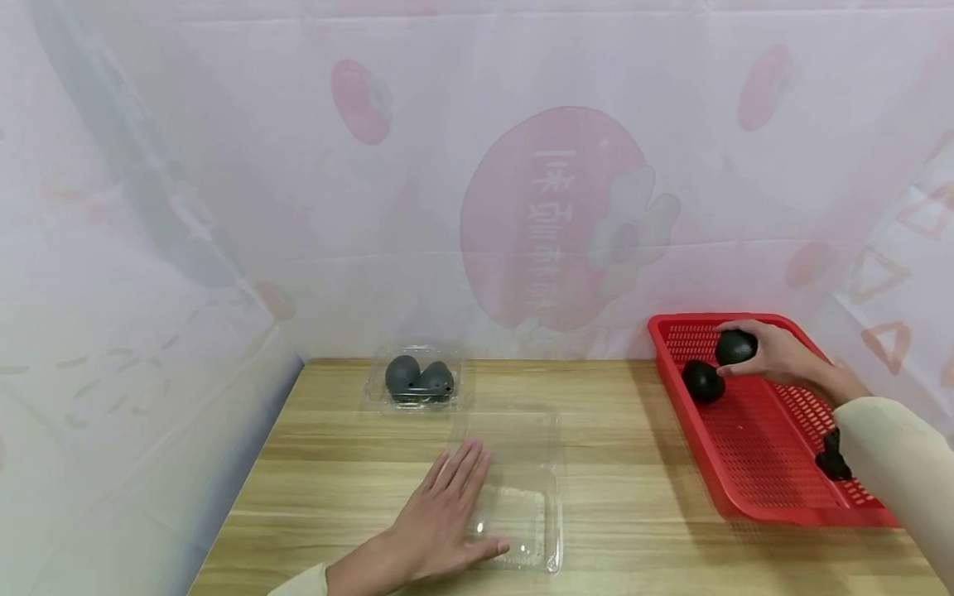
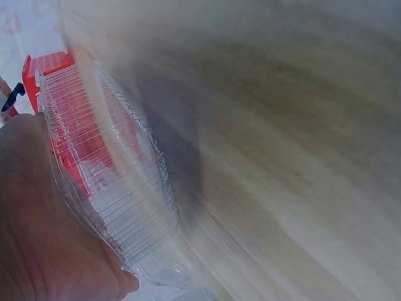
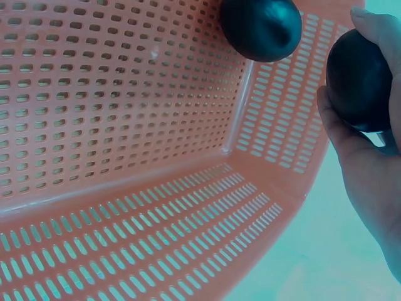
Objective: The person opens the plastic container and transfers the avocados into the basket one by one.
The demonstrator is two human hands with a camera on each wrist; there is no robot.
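My right hand [image 1: 775,354] grips a dark avocado [image 3: 360,81] over the far part of the red basket [image 1: 689,430]. Thumb and fingers wrap its sides. Another avocado [image 1: 703,382] lies in the basket, just left of the held one. On the table, my left hand [image 1: 440,517] rests with straight fingers along the left side of an unfolded clear plastic clamshell box [image 1: 551,530]. In the left wrist view that hand [image 2: 56,213] touches the box's ribbed wall [image 2: 135,213]. Nothing shows inside this box.
At the table's back left stands a second clear clamshell box [image 1: 378,382] with two dark avocados [image 1: 403,377] inside. A pale printed cloth [image 1: 417,207] hangs behind the wooden table [image 1: 619,463]. Something black [image 1: 832,459] shows beside my right sleeve, over the basket.
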